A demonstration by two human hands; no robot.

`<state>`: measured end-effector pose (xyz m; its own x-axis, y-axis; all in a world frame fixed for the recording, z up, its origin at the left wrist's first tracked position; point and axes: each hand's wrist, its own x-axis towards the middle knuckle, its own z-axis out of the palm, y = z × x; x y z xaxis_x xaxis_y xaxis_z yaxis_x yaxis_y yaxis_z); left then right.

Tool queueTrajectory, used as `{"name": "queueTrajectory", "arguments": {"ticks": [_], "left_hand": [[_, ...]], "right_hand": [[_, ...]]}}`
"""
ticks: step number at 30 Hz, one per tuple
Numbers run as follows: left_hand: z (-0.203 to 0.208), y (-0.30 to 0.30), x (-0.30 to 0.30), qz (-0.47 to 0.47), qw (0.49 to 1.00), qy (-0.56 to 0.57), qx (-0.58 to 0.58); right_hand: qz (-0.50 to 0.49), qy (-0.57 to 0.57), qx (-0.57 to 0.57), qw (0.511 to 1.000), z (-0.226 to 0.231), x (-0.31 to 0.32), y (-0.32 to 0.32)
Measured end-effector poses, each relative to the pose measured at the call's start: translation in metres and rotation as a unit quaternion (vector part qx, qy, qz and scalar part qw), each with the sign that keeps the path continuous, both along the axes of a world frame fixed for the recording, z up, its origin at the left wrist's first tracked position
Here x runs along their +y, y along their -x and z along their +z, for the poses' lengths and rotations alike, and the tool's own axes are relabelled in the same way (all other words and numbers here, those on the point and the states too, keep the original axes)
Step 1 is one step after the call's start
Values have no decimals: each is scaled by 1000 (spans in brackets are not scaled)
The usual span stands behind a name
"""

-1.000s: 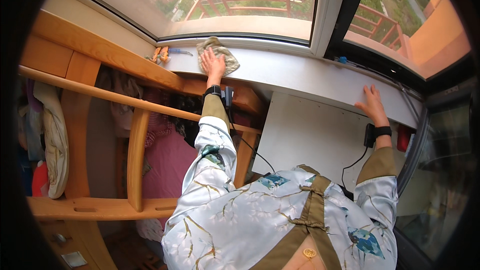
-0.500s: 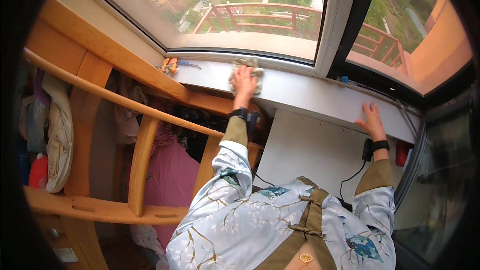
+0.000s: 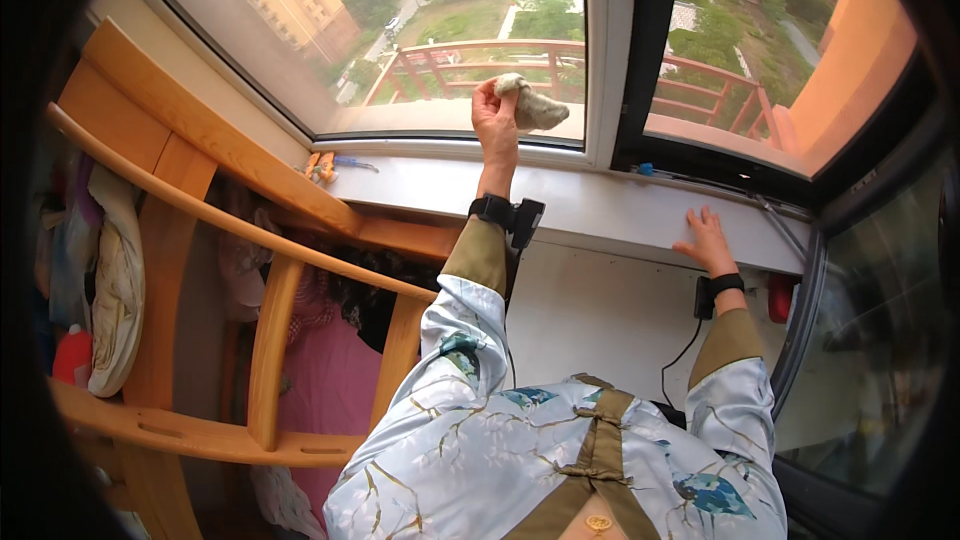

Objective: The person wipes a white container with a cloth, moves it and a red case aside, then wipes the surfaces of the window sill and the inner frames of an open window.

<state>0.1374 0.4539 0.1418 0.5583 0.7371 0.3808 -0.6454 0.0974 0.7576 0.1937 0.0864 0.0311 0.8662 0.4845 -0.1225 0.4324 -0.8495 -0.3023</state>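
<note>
My left hand [image 3: 494,125] grips a bunched, greyish-green cloth [image 3: 533,106] between thumb and fingers. It is raised in front of the closed window pane [image 3: 440,0], above the white windowsill [image 3: 590,200]; the cloth's loose end hangs off to the right. Over on the right, my right hand [image 3: 708,243] rests on the sill with its fingers spread, holding nothing. Both wrists wear black bands with small black devices.
A wooden bunk-bed frame [image 3: 270,350] with a rail stands at left, pink bedding [image 3: 330,380] beneath. Small orange items [image 3: 321,168] lie at the sill's left end. An open dark-framed window sash [image 3: 850,340] is at right. A white surface [image 3: 590,310] lies below the sill.
My left hand has lifted the cloth off the sill, where it lay flat under the palm, up to the window and now holds it bunched. My right hand stays on the sill.
</note>
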Motion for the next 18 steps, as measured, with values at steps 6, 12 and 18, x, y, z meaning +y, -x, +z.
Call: {"name": "queueTrajectory", "arguments": {"ticks": [6,12,18], "left_hand": [[-42,-18,9,148,971,-126,138],[-102,-17,-5,59,957,-57,280],[8,-32,-36,59,981,-177,54]], "right_hand": [[11,5,-10,1000,3,5,-2],[16,8,-23,1000,0,5,1],[28,-36,-48,998,-13,-4,1]]}}
